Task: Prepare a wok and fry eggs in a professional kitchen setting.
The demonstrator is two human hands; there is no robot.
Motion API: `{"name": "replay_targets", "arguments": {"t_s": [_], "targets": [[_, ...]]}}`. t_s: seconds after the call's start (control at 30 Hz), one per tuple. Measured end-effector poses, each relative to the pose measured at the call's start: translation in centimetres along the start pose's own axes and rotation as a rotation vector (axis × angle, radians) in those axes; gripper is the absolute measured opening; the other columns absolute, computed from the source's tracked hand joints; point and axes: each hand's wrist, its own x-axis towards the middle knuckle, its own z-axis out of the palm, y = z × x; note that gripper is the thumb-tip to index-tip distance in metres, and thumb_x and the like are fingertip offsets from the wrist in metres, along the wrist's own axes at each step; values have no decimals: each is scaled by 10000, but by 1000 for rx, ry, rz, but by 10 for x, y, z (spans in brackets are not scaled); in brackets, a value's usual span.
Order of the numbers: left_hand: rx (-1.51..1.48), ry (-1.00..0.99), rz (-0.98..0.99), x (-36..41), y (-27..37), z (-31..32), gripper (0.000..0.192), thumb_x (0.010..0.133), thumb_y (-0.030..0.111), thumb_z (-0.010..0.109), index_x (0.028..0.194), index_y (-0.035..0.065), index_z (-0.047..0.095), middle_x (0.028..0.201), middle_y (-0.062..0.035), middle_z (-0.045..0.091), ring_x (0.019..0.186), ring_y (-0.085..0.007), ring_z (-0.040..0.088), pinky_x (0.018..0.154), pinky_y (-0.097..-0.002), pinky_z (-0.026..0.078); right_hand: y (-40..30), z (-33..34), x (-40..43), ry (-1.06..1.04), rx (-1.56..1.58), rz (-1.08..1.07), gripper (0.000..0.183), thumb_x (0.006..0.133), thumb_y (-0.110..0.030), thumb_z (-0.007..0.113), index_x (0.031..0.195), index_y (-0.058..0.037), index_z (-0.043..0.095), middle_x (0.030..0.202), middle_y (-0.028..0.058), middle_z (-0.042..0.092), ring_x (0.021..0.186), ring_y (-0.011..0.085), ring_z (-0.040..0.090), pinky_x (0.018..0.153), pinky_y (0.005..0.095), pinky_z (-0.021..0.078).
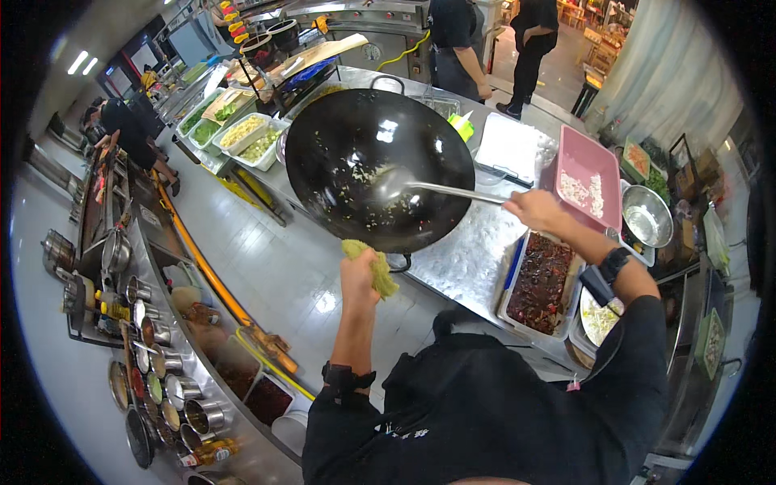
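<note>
A large black wok (327,139) is over the steel worktable (461,267), its near part reaching past the table edge. My left hand (357,276) grips a folded yellow-green cloth (383,280) at the wok's near rim, beside a loop handle. Whether the cloth is pinched onto the rim itself, I cannot tell. In my right hand (535,210) is the long handle of a steel wok ladle (454,191). The ladle's blurred bowl is inside the wok, among chopped pale and green bits (365,176) scattered over the wok's surface.
Right of the wok are a pink tub (588,145), a steel bowl (647,215) and a container of dark red sauce (539,285). Vegetable containers (242,130) stand left. Several metal seasoning pots (182,388) line the left counter. One person (458,48) stands beyond the table.
</note>
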Motion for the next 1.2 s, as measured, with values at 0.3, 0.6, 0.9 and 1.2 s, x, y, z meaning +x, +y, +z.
{"name": "replay_targets", "arguments": {"t_s": [0.3, 0.6, 0.9, 1.2], "targets": [[47, 149, 138, 49, 9, 15, 72, 643, 4, 458, 698, -25, 495, 626, -57, 489, 511, -143, 475, 443, -275, 368, 104, -38, 15, 303, -251, -8, 338, 796, -370, 432, 742, -43, 498, 626, 153, 545, 594, 322, 543, 543, 419, 425], [136, 168, 128, 72, 27, 5, 101, 622, -4, 448, 707, -31, 495, 650, -67, 493, 539, -156, 486, 456, -276, 377, 76, -37, 45, 283, -99, 58, 340, 784, -371, 453, 769, -40, 528, 681, 153, 561, 645, 319, 557, 580, 413, 442], [92, 78, -11, 77, 35, -14, 93, 633, 14, 445, 720, 11, 475, 601, -85, 474, 477, -190, 477, 397, -293, 389, -55, 20, 128, 225, 310, 2, 328, 796, -386, 417, 804, -85, 545, 709, 164, 567, 717, 336, 554, 630, 436, 426], [101, -9, -15, 104, 43, -8, 72, 632, -3, 449, 693, 7, 485, 625, -33, 467, 509, -126, 453, 432, -260, 353, 58, -19, 23, 180, -86, 177, 278, 763, -342, 489, 784, -75, 559, 648, 153, 559, 635, 314, 550, 571, 419, 423]]}}
